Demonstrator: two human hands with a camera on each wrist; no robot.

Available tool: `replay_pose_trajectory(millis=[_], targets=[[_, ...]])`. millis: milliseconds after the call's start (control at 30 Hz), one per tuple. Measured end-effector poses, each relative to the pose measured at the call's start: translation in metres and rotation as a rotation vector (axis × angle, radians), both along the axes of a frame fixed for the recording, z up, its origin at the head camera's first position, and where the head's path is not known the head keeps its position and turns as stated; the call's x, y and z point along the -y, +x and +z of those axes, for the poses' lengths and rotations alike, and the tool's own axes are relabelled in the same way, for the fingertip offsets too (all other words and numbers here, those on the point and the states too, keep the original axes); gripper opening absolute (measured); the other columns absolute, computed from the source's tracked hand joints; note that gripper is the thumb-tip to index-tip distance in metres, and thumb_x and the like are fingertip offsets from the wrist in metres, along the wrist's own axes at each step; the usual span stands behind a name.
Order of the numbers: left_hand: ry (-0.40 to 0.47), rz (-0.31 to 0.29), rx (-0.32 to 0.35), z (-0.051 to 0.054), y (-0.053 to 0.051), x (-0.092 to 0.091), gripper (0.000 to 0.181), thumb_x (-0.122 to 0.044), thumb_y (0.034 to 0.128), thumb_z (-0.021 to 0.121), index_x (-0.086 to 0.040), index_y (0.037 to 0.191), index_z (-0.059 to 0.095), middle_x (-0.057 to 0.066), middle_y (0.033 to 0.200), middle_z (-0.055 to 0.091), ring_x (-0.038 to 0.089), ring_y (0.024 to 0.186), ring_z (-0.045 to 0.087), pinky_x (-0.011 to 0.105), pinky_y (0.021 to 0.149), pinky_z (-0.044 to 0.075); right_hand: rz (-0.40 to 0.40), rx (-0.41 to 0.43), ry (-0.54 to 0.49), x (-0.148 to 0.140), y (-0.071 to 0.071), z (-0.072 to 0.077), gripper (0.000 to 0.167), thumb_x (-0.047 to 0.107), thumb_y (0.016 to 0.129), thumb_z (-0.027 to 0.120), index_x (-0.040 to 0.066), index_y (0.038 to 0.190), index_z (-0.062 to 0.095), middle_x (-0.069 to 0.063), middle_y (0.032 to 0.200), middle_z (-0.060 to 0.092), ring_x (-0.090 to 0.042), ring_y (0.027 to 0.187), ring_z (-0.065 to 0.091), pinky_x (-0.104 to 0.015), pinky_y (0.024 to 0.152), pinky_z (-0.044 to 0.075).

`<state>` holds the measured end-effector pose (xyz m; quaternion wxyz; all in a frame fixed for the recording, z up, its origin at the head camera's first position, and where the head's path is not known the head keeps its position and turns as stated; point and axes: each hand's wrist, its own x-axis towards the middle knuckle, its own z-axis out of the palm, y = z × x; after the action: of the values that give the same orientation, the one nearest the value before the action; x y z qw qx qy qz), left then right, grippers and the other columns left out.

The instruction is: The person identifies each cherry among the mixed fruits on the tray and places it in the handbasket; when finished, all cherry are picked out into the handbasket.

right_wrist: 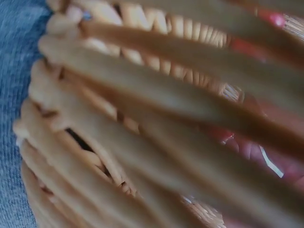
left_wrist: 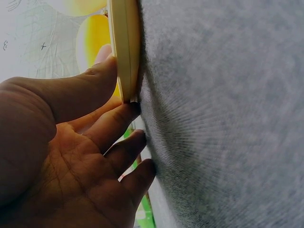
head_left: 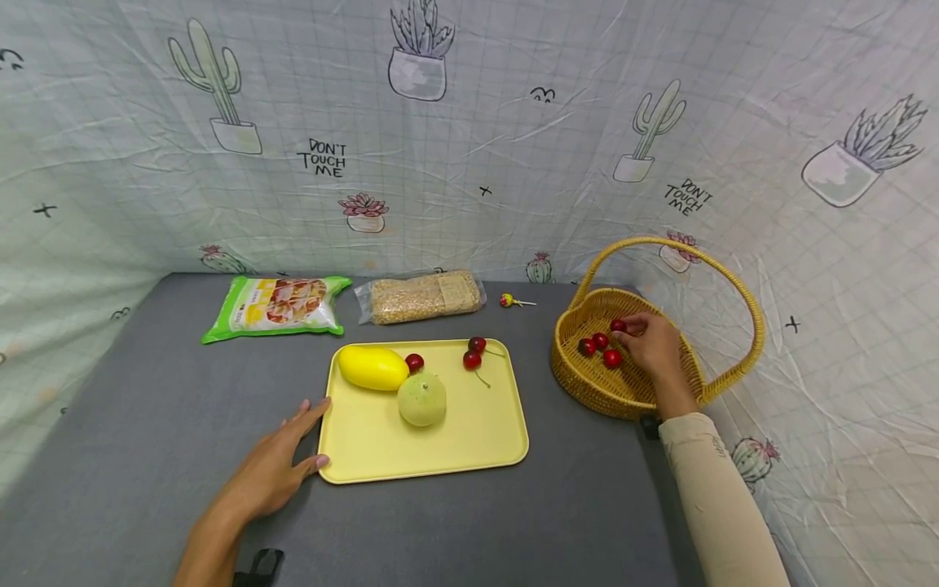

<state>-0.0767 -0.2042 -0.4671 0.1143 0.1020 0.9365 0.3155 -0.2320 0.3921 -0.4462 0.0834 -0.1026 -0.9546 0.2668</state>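
Observation:
In the head view my left hand (head_left: 267,469) touches the left edge of a yellow tray (head_left: 455,448), its fingers extended and spread. The left wrist view shows the thumb (left_wrist: 88,88) against the tray's rim (left_wrist: 126,52). On the tray lie a yellow mango-like fruit (head_left: 372,367), a round pale-green fruit (head_left: 421,400) and several red cherries (head_left: 472,359). My right hand (head_left: 653,346) reaches into a wicker basket (head_left: 594,391) and pinches a cherry (head_left: 619,325) at its fingertips. Other cherries (head_left: 612,358) lie beside it on the basket floor. The basket's weave (right_wrist: 142,104) hides most of the hand in the right wrist view.
Behind the tray lie a green-and-white food bag (head_left: 279,306), a clear bag of grains (head_left: 425,297) and a lollipop (head_left: 508,300). The basket's tall handle (head_left: 756,326) arches over its right side. A printed cloth (head_left: 469,163) hangs around the grey table (head_left: 147,408).

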Motion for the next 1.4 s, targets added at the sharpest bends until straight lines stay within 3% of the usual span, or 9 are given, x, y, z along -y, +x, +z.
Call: replay_pose_trajectory(millis=[333,933,1167,1267,1400], targets=[[0.003,0.005,-0.004,0.000,0.001,0.000,0.084,-0.017,0.0947,0.080,-0.010,0.166,0.036,0.033,0.169,0.030,0.058,0.154,0.030,0.078,0.121,0.025,0.024,0.070,0.049,0.000,-0.002,-0.001,0.035,0.024,0.096,0.081,0.001,0.122,0.076,-0.024,0.115,0.077,-0.042,0.108,0.067,-0.056,0.092,0.054],[0.014,0.006,-0.016,-0.002,0.002,0.002,0.083,-0.017,0.0948,0.080,-0.011,0.166,0.037,0.033,0.169,0.030,0.060,0.153,0.030,0.079,0.120,0.026,0.012,0.079,0.094,0.002,-0.002,-0.002,0.043,0.028,0.096,0.080,0.002,0.130,0.073,-0.024,0.125,0.074,-0.047,0.118,0.065,-0.059,0.097,0.055],[0.013,0.005,-0.015,-0.001,0.002,0.001,0.083,-0.017,0.0946,0.080,-0.011,0.166,0.037,0.032,0.169,0.032,0.058,0.154,0.031,0.078,0.120,0.026,0.019,-0.063,0.080,0.004,0.001,-0.001,0.041,0.026,0.098,0.079,0.000,0.130,0.074,-0.023,0.126,0.075,-0.046,0.116,0.068,-0.061,0.099,0.054],[0.018,0.006,-0.012,-0.001,0.003,0.000,0.083,-0.017,0.0946,0.080,-0.011,0.166,0.037,0.032,0.169,0.031,0.058,0.154,0.030,0.078,0.121,0.025,0.008,-0.184,0.059,0.006,0.002,-0.002,0.038,0.024,0.098,0.078,0.002,0.128,0.075,-0.024,0.123,0.076,-0.044,0.099,0.071,-0.057,0.087,0.057],[0.025,0.006,-0.021,-0.001,0.003,0.000,0.083,-0.016,0.0944,0.080,-0.010,0.165,0.038,0.033,0.168,0.032,0.059,0.153,0.031,0.079,0.120,0.026,-0.006,-0.369,0.055,0.010,0.001,-0.001,0.032,0.024,0.096,0.081,0.004,0.121,0.078,-0.021,0.115,0.078,-0.036,0.076,0.068,-0.042,0.067,0.053]])
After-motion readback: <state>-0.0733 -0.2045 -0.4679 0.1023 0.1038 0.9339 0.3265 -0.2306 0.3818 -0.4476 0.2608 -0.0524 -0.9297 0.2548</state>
